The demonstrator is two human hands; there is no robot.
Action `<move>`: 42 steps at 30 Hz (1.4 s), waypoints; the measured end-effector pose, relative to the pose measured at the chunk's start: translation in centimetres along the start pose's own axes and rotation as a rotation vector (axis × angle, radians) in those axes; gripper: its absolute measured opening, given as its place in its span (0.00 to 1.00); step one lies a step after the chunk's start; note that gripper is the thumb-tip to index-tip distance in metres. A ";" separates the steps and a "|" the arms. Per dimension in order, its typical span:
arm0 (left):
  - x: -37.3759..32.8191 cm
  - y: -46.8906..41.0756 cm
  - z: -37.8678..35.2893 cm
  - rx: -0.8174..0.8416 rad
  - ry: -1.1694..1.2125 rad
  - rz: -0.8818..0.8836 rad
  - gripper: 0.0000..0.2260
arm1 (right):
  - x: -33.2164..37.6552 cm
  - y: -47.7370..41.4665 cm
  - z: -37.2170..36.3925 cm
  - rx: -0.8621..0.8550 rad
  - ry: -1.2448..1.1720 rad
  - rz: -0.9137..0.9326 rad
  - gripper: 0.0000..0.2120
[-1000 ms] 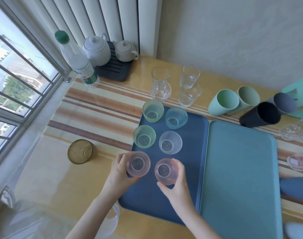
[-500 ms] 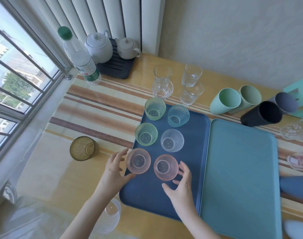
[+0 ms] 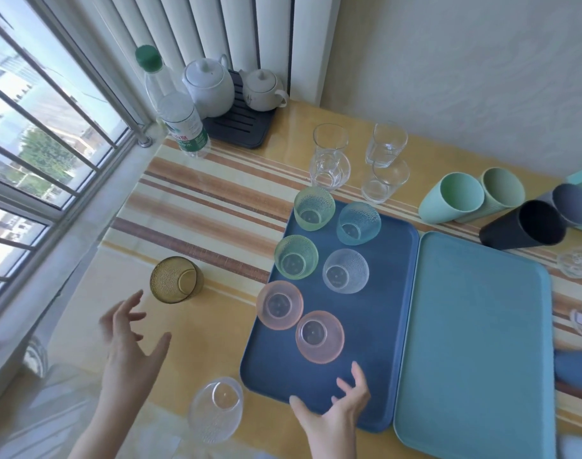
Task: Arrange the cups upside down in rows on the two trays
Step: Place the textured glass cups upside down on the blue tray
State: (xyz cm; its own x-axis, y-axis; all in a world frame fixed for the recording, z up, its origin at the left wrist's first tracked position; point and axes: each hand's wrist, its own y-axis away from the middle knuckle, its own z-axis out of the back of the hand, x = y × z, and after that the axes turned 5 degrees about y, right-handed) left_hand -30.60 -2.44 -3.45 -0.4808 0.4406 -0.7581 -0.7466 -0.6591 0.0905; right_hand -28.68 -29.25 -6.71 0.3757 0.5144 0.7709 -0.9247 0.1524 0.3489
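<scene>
Several textured cups stand upside down in two columns on the dark blue tray (image 3: 379, 359): two green, a blue, a clear, and two pink ones (image 3: 280, 305) (image 3: 320, 336) nearest me. The light blue tray (image 3: 475, 342) to its right holds nothing. My left hand (image 3: 130, 346) hovers open over the table left of the tray, between an amber cup (image 3: 176, 279) lying on its side and a clear textured cup (image 3: 215, 409) near the front edge. My right hand (image 3: 336, 409) is open over the dark tray's near edge, apart from the pink cups.
Clear glasses (image 3: 329, 157) stand behind the dark tray. Mint, green, black and grey tumblers (image 3: 452, 198) lie on their sides behind the light tray. A water bottle (image 3: 180, 117) and two white teapots (image 3: 210, 87) on a black rack sit at the back left by the window.
Both hands let go of the two pink cups and drew back toward me. The left hand swung left toward the amber cup. The view shifted, so the clear cup near the edge shows fully.
</scene>
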 end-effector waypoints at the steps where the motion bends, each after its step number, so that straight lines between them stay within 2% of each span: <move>1: -0.2 -0.2 -0.4 0.005 0.010 -0.003 0.41 | 0.4 -0.6 0.1 0.023 -0.026 0.013 0.55; 4: -0.4 -0.6 -1.2 -0.029 0.034 0.010 0.43 | 1.5 -2.3 0.1 0.097 -0.053 0.089 0.53; 10: -0.2 -1.6 -1.7 -0.024 0.047 0.058 0.43 | 3.2 -5.0 0.0 0.087 -0.005 0.243 0.44; 14: -0.2 -2.7 -1.6 0.024 0.100 0.162 0.43 | 3.8 -6.3 0.7 0.097 -0.021 0.232 0.39; 19: 0.3 -3.9 -2.0 0.156 0.254 0.271 0.46 | 3.8 -7.7 1.6 0.082 -0.037 0.194 0.40; 23: 0.7 -4.5 -2.5 0.201 0.265 0.358 0.51 | 3.5 -8.0 1.8 0.133 -0.024 0.171 0.39; 26: 1.0 -4.7 -2.6 0.180 0.308 0.378 0.50 | 3.0 -7.8 2.0 0.163 -0.029 0.133 0.39; 30: 1.2 -4.9 -2.8 0.180 0.355 0.383 0.49 | 2.3 -7.1 2.3 0.154 -0.028 0.070 0.45; 33: 0.9 -5.0 -3.1 0.167 0.365 0.344 0.43 | 1.4 -4.6 2.7 0.051 0.005 0.012 0.47; 34: 0.8 -5.1 -3.2 0.158 0.367 0.326 0.40 | 1.0 -3.1 2.9 0.065 0.051 0.020 0.48; 36: 0.7 -5.3 -3.4 0.131 0.372 0.300 0.35 | 0.1 0.2 2.2 0.232 0.150 0.030 0.48; 38: 0.7 -5.4 -3.4 0.121 0.378 0.287 0.32 | 1.3 2.4 0.7 0.466 0.156 -0.009 0.42; 40: 0.7 -5.5 -3.3 0.126 0.370 0.279 0.32 | 2.8 3.1 -0.7 0.624 0.118 0.035 0.32; 42: 0.7 -5.3 -3.2 0.124 0.385 0.278 0.32 | 4.4 3.5 -2.1 0.743 0.111 0.189 0.34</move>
State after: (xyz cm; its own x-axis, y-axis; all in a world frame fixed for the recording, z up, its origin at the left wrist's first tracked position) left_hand -25.54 -0.56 -6.55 -0.4823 -0.0147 -0.8759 -0.6744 -0.6319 0.3819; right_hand -30.41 -24.68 -3.25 0.1707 0.5630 0.8086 -0.6734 -0.5324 0.5128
